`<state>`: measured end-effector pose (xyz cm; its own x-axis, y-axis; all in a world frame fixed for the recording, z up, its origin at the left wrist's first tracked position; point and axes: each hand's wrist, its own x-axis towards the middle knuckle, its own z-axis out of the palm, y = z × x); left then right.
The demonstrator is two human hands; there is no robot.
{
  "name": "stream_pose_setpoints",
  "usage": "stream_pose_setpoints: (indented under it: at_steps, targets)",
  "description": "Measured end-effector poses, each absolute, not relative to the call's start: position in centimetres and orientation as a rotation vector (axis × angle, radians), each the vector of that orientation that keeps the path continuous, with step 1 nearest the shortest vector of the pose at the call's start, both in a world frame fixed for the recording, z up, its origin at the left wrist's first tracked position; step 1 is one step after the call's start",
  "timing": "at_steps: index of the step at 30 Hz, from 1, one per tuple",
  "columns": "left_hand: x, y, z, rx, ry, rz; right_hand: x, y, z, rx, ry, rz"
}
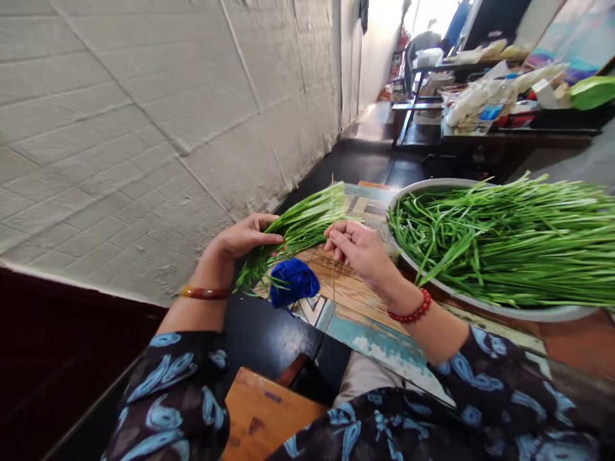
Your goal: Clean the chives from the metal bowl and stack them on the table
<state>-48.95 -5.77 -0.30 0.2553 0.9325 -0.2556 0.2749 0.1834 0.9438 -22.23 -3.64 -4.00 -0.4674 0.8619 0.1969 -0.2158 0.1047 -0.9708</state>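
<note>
My left hand (254,235) is wrapped round a bunch of garlic chives (307,218), thumb on top. The pale cut ends point right and the darker leaf tips droop at the lower left. My right hand (353,246) is closed in a pinch beside the cut ends, on a thin tan strand (333,282) that hangs below the fingers. A bit of similar strand sticks up above the bunch. Whether it passes right round the stems is hidden. Below the bunch, a crumpled blue cloth (294,283) lies at the table's edge.
A large metal basin (408,186) heaped with long chives (519,237) stands on the patterned table (369,339) at right. A white wall (144,128) runs along the left. An orange wooden stool (269,416) is below. Behind, another table holds plastic bags (475,105) and a green bowl (593,93).
</note>
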Motion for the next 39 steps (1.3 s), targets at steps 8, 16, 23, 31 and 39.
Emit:
stream_pose_setpoints:
  at_steps: [8,16,23,31,39]
  targets:
    - [-48.8,2.9,-3.5,1.412,1.41,0.421,-23.4,0.3,-11.5,-1.019,-1.099,1.658]
    - [-48.6,9.1,-9.2,1.409,1.553,0.411,-22.7,3.0,-16.0,-1.195,-1.014,1.685]
    - [-49.1,9.3,-9.8,1.721,1.714,0.379,-22.3,3.6,-16.4,-1.199,-1.005,1.726]
    - [-49.2,6.3,-8.4,1.79,1.746,0.401,-22.3,2.7,-15.9,-1.152,-1.04,1.711]
    - [-46.6,5.8,-7.9,2.041,1.751,0.37,-20.5,-0.1,-16.3,-1.04,-1.176,1.772]
